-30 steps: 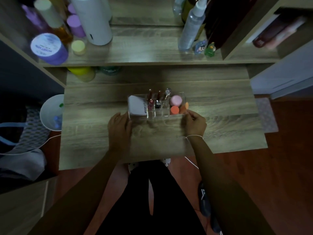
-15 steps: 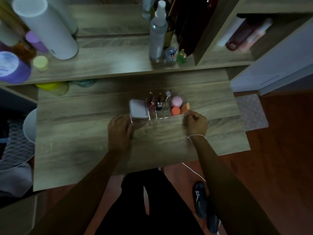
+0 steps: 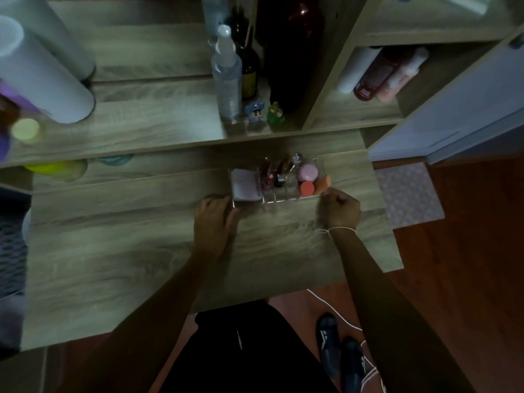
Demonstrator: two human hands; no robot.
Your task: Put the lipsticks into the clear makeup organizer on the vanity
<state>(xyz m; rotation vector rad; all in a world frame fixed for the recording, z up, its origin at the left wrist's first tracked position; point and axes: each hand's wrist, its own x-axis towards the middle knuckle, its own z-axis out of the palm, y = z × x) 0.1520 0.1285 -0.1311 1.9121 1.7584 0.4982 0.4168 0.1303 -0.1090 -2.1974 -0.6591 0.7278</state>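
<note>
- Now, the organizer sits on the vanity, towards its back edge and just under the shelf; the lipsticks stand upright in its middle slots, so the loading looks done, as far as I can judge, and the step in hand seems to be setting the box square.
- The left hand lies flat and loosely open on the wood, its fingertips at the near-left corner of the box; it has hold of nothing that I can see.
- The right hand is curled nearly closed at the near-right corner; whether it pinches the clear wall or only touches it, I cannot tell in this dim light.
- To do this well, push low, at the base of both corners together; a push on one side alone would swing the box round.
- Keep it sliding on the wood rather than lifting; the lipsticks are tall and narrow, and a tilt or a jolt would likely topple them against the dividers.
- Mind the sponges at the right end, which sit loose and close to the right hand; a white pad fills the left end.
- Stop short of the shelf edge; then take both hands straight back.
</note>
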